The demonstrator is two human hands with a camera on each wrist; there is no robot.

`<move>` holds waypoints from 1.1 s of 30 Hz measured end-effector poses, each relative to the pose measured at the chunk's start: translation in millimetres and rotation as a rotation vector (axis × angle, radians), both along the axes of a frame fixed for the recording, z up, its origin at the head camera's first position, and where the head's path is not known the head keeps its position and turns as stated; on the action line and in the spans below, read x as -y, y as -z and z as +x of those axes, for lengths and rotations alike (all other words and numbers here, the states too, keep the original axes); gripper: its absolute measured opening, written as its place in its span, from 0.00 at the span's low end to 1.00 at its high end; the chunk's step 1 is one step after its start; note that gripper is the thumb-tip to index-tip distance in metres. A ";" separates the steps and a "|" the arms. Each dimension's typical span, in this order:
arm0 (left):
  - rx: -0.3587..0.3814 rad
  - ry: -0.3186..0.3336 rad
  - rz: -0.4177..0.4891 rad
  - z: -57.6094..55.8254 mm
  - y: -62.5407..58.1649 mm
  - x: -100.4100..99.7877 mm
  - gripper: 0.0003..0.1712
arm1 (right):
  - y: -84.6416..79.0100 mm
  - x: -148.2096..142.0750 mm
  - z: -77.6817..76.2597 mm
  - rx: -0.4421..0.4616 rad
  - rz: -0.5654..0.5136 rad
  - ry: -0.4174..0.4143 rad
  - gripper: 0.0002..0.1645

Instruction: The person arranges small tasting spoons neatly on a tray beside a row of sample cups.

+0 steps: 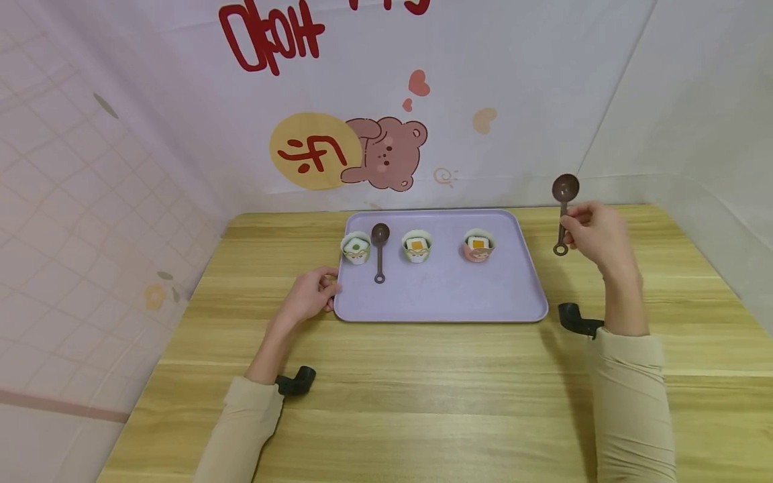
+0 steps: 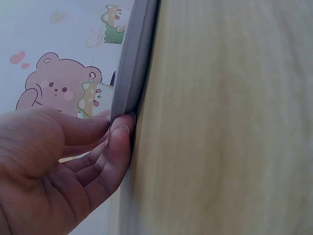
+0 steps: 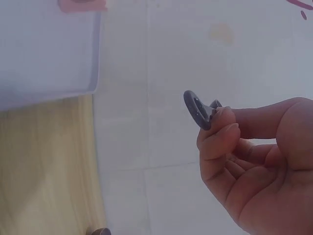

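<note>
My right hand (image 1: 604, 238) holds a brown measuring spoon (image 1: 565, 189) by its handle, up off the table to the right of the tray, bowl upward. The handle's ring end (image 3: 196, 109) points at the right wrist camera. At its left edge, the lilac tray (image 1: 441, 295) is pinched between the thumb and fingers of my left hand (image 1: 309, 294). A second brown measuring spoon (image 1: 380, 235) lies on the tray between a green-patterned paper cup (image 1: 356, 256) and another patterned paper cup (image 1: 417, 256). Farther right stands a pink paper cup (image 1: 479, 255). Each cup contains a small white piece.
The tray rests at the back of a wood-grain table (image 1: 423, 402). Behind the table hangs a white printed cloth (image 1: 513, 80), with more cloth at both sides. Black wrist mounts (image 1: 296, 382) stick out from both sleeves.
</note>
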State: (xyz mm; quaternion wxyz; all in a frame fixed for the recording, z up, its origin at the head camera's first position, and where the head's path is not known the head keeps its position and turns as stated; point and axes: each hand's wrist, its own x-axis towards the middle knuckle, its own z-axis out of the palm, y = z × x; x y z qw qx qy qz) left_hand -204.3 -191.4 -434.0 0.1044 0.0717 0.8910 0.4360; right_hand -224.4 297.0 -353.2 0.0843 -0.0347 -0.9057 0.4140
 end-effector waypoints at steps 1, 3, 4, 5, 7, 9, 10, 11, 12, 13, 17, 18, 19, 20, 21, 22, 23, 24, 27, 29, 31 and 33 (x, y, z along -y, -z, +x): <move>0.000 0.000 -0.001 -0.1 0.2 0.0 0.22 | -0.6 2.0 0.0 -0.007 0.000 -0.007 0.17; 0.000 -0.002 -0.002 0.0 0.2 0.1 0.22 | -1.6 5.7 0.1 -0.018 0.003 -0.018 0.17; 0.001 -0.003 -0.002 0.0 0.0 -0.1 0.22 | -1.8 7.2 0.1 -0.022 0.000 -0.024 0.16; 0.002 -0.004 -0.003 0.2 -0.3 -0.2 0.22 | -2.0 8.6 0.1 -0.027 -0.001 -0.029 0.16; 0.003 -0.004 -0.004 0.4 -1.0 -0.4 0.22 | -2.7 11.2 0.2 -0.036 -0.002 -0.037 0.15; 0.004 0.000 -0.005 0.8 -1.6 -0.5 0.22 | -3.5 13.6 0.5 -0.039 -0.003 -0.045 0.15; 0.008 -0.002 -0.005 1.0 -1.8 -0.5 0.22 | -4.0 14.7 0.7 -0.039 -0.001 -0.048 0.16; 0.008 0.001 -0.006 1.2 -1.9 -0.4 0.23 | -4.6 15.8 0.9 -0.038 0.004 -0.049 0.16; 0.009 0.002 -0.006 1.4 -2.0 -0.4 0.23 | -5.2 16.9 1.3 -0.035 0.008 -0.050 0.16; 0.009 0.004 -0.007 1.5 -2.0 -0.2 0.22 | -5.8 17.9 1.6 -0.033 0.013 -0.052 0.16; 0.010 0.005 -0.008 1.7 -2.1 0.4 0.22 | -8.4 22.8 2.5 -0.036 0.018 -0.063 0.16; 0.011 0.002 -0.007 1.6 -2.1 0.5 0.22 | -9.0 24.3 2.7 -0.039 0.016 -0.066 0.16; 0.009 0.004 -0.007 1.6 -2.1 0.6 0.22 | -9.6 25.8 2.9 -0.045 0.014 -0.069 0.16; 0.010 0.002 -0.005 1.4 -2.0 0.6 0.22 | -10.1 27.4 3.0 -0.051 0.012 -0.071 0.16; 0.008 0.002 -0.005 1.4 -2.0 0.6 0.22 | -10.5 29.0 3.3 -0.056 0.010 -0.073 0.15; 0.005 0.004 -0.005 1.3 -2.0 0.6 0.22 | -10.8 30.6 3.4 -0.060 0.005 -0.076 0.15; 0.005 0.003 -0.005 1.1 -1.8 0.6 0.22 | -10.9 32.2 3.4 -0.064 0.000 -0.080 0.15; 0.004 0.003 -0.005 1.1 -1.7 0.6 0.22 | -11.0 33.9 3.4 -0.069 -0.003 -0.085 0.14; 0.004 0.002 -0.009 0.9 -1.3 0.7 0.22 | -11.0 38.9 3.1 -0.086 -0.001 -0.100 0.13; 0.006 -0.001 -0.010 1.0 -1.0 0.7 0.22 | -11.1 42.3 3.1 -0.096 0.005 -0.109 0.13; 0.006 0.001 -0.011 0.9 -0.8 0.5 0.21 | -11.3 45.6 3.3 -0.096 0.010 -0.117 0.13; 0.005 0.001 -0.009 1.1 -1.0 0.4 0.21 | -11.9 48.7 4.2 -0.093 0.012 -0.122 0.13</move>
